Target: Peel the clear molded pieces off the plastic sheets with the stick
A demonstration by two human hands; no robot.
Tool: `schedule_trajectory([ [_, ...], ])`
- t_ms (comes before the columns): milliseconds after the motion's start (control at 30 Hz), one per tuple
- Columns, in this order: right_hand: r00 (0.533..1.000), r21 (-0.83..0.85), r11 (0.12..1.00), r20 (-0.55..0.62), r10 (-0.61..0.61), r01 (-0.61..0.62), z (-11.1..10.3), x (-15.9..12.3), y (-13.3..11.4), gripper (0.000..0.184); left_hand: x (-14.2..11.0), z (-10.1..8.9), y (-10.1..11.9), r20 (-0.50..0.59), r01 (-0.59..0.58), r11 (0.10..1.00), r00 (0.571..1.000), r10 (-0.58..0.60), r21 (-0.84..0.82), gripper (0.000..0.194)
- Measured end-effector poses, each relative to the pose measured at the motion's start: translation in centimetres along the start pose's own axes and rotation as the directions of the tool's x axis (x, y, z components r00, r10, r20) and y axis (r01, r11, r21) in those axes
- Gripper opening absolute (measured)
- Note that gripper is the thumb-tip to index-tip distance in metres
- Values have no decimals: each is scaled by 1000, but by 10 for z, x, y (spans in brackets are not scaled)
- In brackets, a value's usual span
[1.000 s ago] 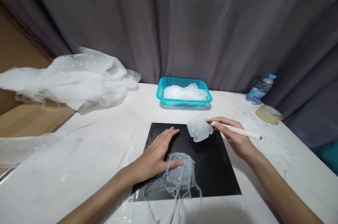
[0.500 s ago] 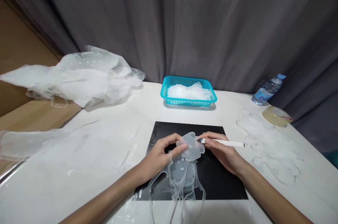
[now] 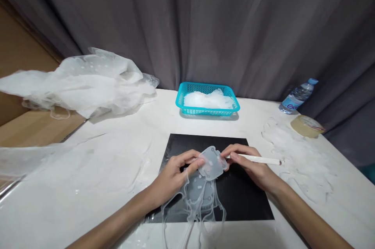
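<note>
My left hand (image 3: pixel 182 171) pinches the left edge of a frosted, translucent, rubbery-looking flat piece (image 3: pixel 215 167) with a wavy outline and small round marks. Between the fingers of my right hand (image 3: pixel 246 163) lies a slim white pen-like tool (image 3: pixel 265 159), its rear end pointing right; its tip is hidden at the piece's right edge, where my fingertips touch. Below hangs or lies a second similar translucent piece (image 3: pixel 199 190), with thin trimmed-looking strips (image 3: pixel 195 214) trailing over the near edge of a black mat (image 3: pixel 243 206).
A turquoise basket (image 3: pixel 207 111) holding whitish translucent pieces stands behind the mat. On the right are a water bottle (image 3: pixel 299 96), a tape roll (image 3: pixel 307 126) and a clear scrap heap (image 3: pixel 304 163). Left are a pile of translucent sheets (image 3: pixel 96 88) and a cardboard box (image 3: pixel 38 128).
The piece has turned slightly in my left hand. My right hand has shifted a little right, and the tool's tip, visible before, is now hidden. The whole view has moved slightly.
</note>
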State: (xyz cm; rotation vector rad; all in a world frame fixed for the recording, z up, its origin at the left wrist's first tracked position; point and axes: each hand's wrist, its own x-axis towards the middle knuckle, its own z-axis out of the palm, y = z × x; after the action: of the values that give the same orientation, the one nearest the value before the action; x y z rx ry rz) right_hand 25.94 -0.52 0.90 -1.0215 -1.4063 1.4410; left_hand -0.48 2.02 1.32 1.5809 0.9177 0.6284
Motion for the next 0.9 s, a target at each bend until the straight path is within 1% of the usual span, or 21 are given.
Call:
schedule_trajectory([
  [100,1000,-70,998,8,7,-6,-3,-3,-8,39,0,0,-4,2,-14,1000,1000,14,-21,29],
  [200,996,-199,980,-87,-9,-9,-4,-4,-11,48,0,0,-5,-4,-10,1000,1000,10,-28,28],
  [267,991,-295,955,-130,0,-39,-2,-3,-11,46,1,-1,-6,2,-3,1000,1000,3,-19,28],
  [333,993,-377,923,-111,31,-71,2,-3,-10,37,1,-1,-6,9,-5,1000,1000,6,-17,28],
  [400,995,-406,911,-85,43,-74,6,-2,-8,28,1,-1,-6,11,-11,1000,1000,11,-25,28],
  [467,996,-354,933,-82,46,-72,10,-1,-5,24,2,-1,-6,10,-19,999,1000,19,-29,27],
  [567,993,-165,982,-94,72,-87,13,0,-1,25,3,0,-6,4,-26,999,1000,26,-25,27],
  [667,987,-23,995,-129,92,-96,14,2,-1,28,3,0,-6,-19,-12,1000,1000,12,-27,28],
  [733,984,14,995,-143,101,-100,15,2,-3,30,4,0,-6,-25,-3,999,1000,2,-38,28],
  [900,982,28,994,-154,106,-103,15,0,-7,30,7,0,-7,-7,18,996,1000,-19,-87,27],
])
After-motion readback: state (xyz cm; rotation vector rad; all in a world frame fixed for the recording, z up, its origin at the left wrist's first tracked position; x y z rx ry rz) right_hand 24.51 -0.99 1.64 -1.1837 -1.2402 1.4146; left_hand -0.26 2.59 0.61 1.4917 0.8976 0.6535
